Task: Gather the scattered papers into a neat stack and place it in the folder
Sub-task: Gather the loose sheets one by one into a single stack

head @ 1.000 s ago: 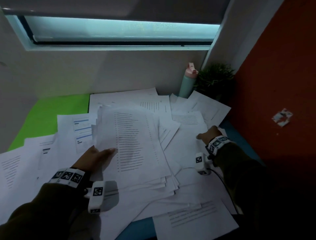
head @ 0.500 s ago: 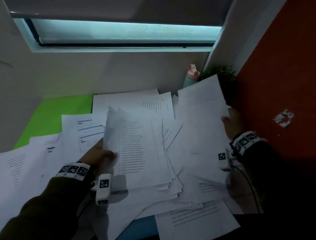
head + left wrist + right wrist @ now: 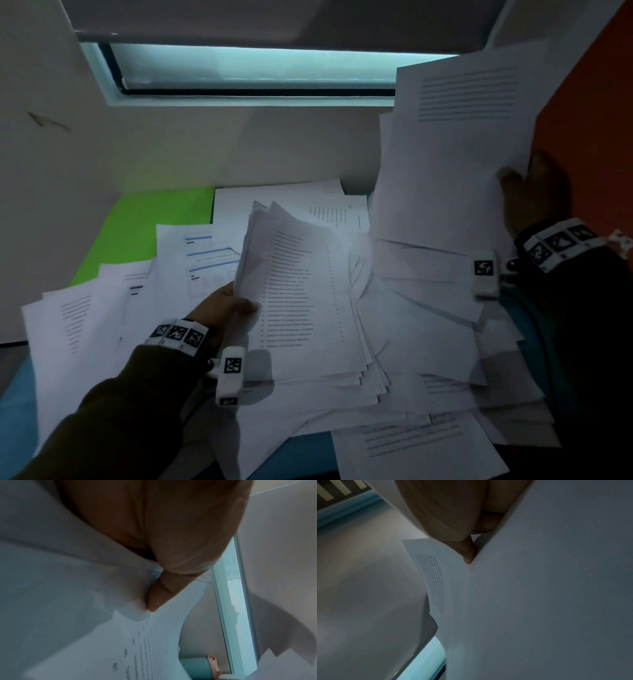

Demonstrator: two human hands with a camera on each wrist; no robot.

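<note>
White printed papers [image 3: 428, 342] lie scattered over the desk. My left hand [image 3: 236, 301] grips the left edge of a stack of sheets [image 3: 301, 291], thumb on top, lifting that side; the left wrist view shows the thumb [image 3: 159, 599] pressed on the stack [image 3: 154, 642]. My right hand [image 3: 527, 185] pinches the right edge of a few raised sheets [image 3: 455, 154], held upright at the far right. In the right wrist view the thumb [image 3: 467, 553] is clamped on the sheets [image 3: 539, 601]. A green folder [image 3: 144, 233] lies at the back left, partly under papers.
A teal bottle with a pink cap [image 3: 202, 668] stands at the back by the wall, hidden in the head view by the raised sheets. An orange wall [image 3: 599, 120] closes the right side. The blue desk surface [image 3: 308, 452] shows at the front edge.
My right hand has lifted its sheets from the desk up toward the window, hiding the bottle and plant. My left hand has raised the left edge of its stack slightly.
</note>
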